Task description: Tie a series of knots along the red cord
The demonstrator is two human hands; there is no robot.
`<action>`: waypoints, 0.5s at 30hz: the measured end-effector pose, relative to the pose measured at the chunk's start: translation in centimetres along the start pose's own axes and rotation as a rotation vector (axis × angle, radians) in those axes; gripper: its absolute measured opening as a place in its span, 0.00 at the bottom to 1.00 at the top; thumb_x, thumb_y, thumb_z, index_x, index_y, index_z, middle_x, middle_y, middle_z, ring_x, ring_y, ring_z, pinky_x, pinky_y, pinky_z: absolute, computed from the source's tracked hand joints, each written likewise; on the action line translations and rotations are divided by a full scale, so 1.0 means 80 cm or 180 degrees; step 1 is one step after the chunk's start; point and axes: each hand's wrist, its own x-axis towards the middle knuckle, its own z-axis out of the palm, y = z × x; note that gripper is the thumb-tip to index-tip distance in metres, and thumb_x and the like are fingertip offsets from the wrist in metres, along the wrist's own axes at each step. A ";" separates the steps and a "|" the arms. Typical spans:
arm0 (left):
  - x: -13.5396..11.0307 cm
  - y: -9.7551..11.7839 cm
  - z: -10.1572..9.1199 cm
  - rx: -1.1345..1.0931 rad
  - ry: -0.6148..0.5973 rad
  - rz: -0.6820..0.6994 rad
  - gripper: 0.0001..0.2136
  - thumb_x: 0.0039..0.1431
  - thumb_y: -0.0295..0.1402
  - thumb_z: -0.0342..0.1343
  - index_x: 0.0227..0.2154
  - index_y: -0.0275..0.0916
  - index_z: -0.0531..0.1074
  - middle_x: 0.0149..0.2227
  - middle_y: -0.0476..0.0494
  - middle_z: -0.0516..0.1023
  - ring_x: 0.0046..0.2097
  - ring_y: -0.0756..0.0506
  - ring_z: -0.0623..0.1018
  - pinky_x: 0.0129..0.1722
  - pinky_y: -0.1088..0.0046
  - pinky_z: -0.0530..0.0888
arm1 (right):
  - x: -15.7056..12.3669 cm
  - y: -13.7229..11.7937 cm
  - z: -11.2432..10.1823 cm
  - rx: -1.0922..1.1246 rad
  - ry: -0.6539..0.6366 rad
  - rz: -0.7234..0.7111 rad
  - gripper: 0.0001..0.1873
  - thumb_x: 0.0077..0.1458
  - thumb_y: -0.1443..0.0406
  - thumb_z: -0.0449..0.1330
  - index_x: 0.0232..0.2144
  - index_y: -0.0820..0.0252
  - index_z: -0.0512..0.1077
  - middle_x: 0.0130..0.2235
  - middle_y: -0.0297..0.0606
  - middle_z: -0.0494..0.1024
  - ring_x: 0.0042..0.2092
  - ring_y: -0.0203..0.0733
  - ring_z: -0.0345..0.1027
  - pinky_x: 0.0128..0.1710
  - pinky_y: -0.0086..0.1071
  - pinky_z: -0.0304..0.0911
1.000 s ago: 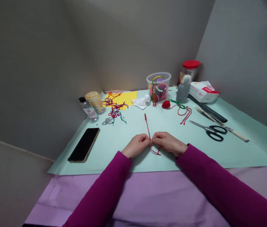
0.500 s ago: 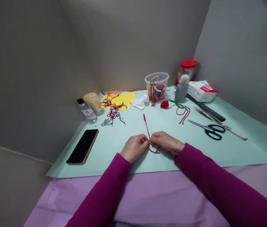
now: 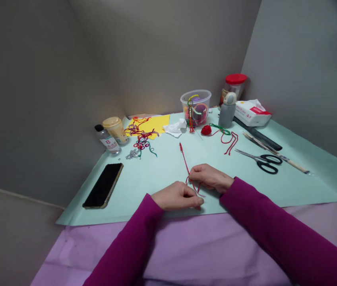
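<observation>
The left hand [image 3: 176, 196] has just dropped away from the right hand [image 3: 210, 178]: it now sits lower and nearer the front edge of the mint paper sheet [image 3: 159, 174], no longer meeting the other fingertips. The two hands are close but apart, and the knot area is more exposed. The right hand is curled, pinching the red cord [image 3: 184, 159] between thumb and fingers. The left hand is closed, with a bit of cord at its fingertips, but I cannot tell whether it grips it.

The cord lies on the sheet between the hands. Its long straight part runs away from the person and slightly left, ending in a free tip, while a small loop hangs near the hands.

Beyond it are a red yarn ball [image 3: 206, 130], a green and red cord [image 3: 229, 142], and a plastic tub [image 3: 196, 108]. Scissors [image 3: 264, 162] lie to the right, and a phone [image 3: 103, 186] lies to the left.
</observation>
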 end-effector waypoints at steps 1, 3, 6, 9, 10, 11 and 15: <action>-0.001 0.000 -0.004 -0.0194 -0.0078 -0.0014 0.17 0.56 0.41 0.50 0.27 0.34 0.77 0.21 0.49 0.70 0.24 0.53 0.64 0.25 0.78 0.60 | 0.000 0.001 -0.001 0.0024 -0.0030 -0.0029 0.07 0.46 0.66 0.57 0.21 0.59 0.62 0.14 0.22 0.55 0.14 0.25 0.40 0.12 0.26 0.33; 0.001 -0.003 -0.012 -0.0495 0.0395 -0.0085 0.20 0.58 0.44 0.47 0.24 0.33 0.75 0.19 0.50 0.68 0.22 0.54 0.63 0.24 0.78 0.60 | 0.002 0.004 -0.002 0.0065 -0.0081 -0.0097 0.06 0.46 0.66 0.57 0.22 0.59 0.62 0.14 0.22 0.55 0.13 0.25 0.40 0.12 0.26 0.33; 0.013 -0.014 -0.014 -0.0737 0.1905 -0.0391 0.20 0.59 0.46 0.44 0.27 0.34 0.71 0.17 0.53 0.63 0.18 0.55 0.59 0.20 0.78 0.57 | 0.003 0.008 -0.002 0.0079 -0.0054 -0.0169 0.05 0.47 0.65 0.56 0.23 0.59 0.63 0.13 0.21 0.54 0.13 0.26 0.40 0.11 0.25 0.33; 0.029 -0.024 -0.004 -0.0881 0.2117 -0.0666 0.18 0.59 0.45 0.42 0.32 0.35 0.68 0.21 0.51 0.67 0.17 0.54 0.62 0.18 0.77 0.58 | 0.004 0.010 -0.003 0.0038 -0.0038 -0.0258 0.05 0.48 0.65 0.56 0.23 0.59 0.64 0.14 0.21 0.55 0.13 0.26 0.40 0.11 0.25 0.35; 0.033 -0.025 0.000 -0.0891 0.1961 -0.0731 0.18 0.59 0.45 0.41 0.31 0.35 0.68 0.20 0.51 0.67 0.17 0.54 0.62 0.18 0.77 0.58 | 0.004 0.011 -0.003 0.0012 -0.0080 -0.0317 0.04 0.48 0.65 0.55 0.23 0.59 0.64 0.14 0.21 0.56 0.13 0.26 0.40 0.11 0.25 0.35; 0.036 -0.025 0.004 -0.0880 0.1787 -0.0774 0.18 0.59 0.44 0.40 0.28 0.35 0.67 0.18 0.52 0.66 0.16 0.54 0.61 0.18 0.77 0.57 | 0.004 0.012 -0.004 -0.0011 -0.0127 -0.0373 0.04 0.48 0.65 0.55 0.23 0.59 0.64 0.14 0.22 0.57 0.13 0.26 0.41 0.10 0.25 0.35; 0.039 -0.019 0.010 -0.0494 0.1581 -0.0766 0.14 0.58 0.39 0.41 0.22 0.37 0.62 0.18 0.53 0.62 0.20 0.53 0.59 0.20 0.77 0.57 | 0.003 0.014 -0.005 -0.0016 -0.0125 -0.0407 0.05 0.49 0.65 0.54 0.23 0.58 0.62 0.14 0.22 0.55 0.13 0.27 0.41 0.10 0.25 0.36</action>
